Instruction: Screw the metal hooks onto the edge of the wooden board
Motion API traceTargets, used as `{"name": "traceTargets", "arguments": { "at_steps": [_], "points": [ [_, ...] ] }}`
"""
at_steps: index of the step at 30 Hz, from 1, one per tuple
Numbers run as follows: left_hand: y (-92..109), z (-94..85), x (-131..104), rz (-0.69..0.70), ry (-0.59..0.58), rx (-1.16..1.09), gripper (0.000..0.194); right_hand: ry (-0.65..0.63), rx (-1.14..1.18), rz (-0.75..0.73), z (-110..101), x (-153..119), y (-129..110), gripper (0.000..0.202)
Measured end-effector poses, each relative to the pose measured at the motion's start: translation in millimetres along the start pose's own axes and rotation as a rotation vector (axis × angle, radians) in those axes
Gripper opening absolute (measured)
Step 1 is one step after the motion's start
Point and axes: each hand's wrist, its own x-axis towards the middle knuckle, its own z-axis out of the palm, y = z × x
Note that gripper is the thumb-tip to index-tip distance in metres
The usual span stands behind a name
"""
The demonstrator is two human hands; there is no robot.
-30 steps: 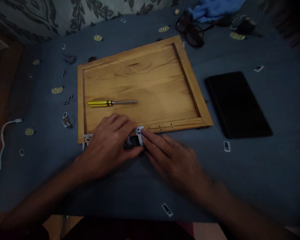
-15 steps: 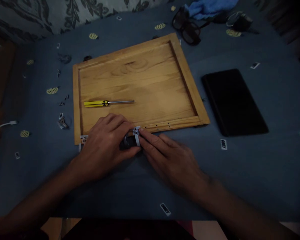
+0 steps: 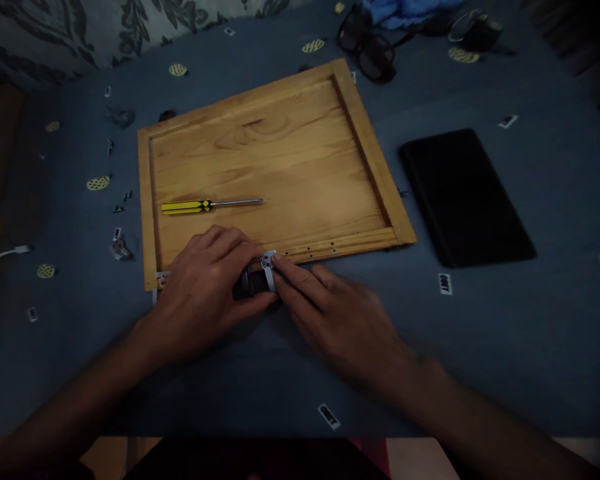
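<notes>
A framed wooden panel lies flat, with a row of small holes along its near edge. At that edge is a black handle with silver metal end brackets, mostly hidden; its right bracket rests on the frame. My left hand is closed over the handle, thumb below it and fingers above. My right hand has its fingertips pressed together against the right bracket. The left bracket shows beside my left hand. A yellow and black screwdriver lies on the panel.
Several small screws and a metal fitting lie left of the panel. A black tablet-like slab is to the right. Sunglasses and a blue cloth lie at the back. A white cable runs at far left.
The whole view has shifted slightly, so everything sits a little further left and up. Both hands keep the same hold at the handle.
</notes>
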Motion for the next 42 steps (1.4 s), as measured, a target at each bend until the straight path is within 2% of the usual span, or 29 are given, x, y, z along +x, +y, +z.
{"name": "traceTargets", "arguments": {
  "at_steps": [16, 32, 42],
  "points": [
    [-0.7, 0.5, 0.9, 0.022, 0.004, 0.01, 0.021, -0.011, -0.01, -0.016, -0.1, -2.1, 0.5, 0.039],
    [-0.7, 0.0, 0.3, 0.008, -0.018, 0.012, 0.021, 0.039, 0.053, -0.004, 1.5, -1.3, 2.4, 0.033],
    [-2.6, 3.0, -0.1, 0.02, 0.011, 0.018, 0.023, 0.042, 0.052, 0.005, 0.0, -1.2, 3.0, 0.035]
  ]
}}
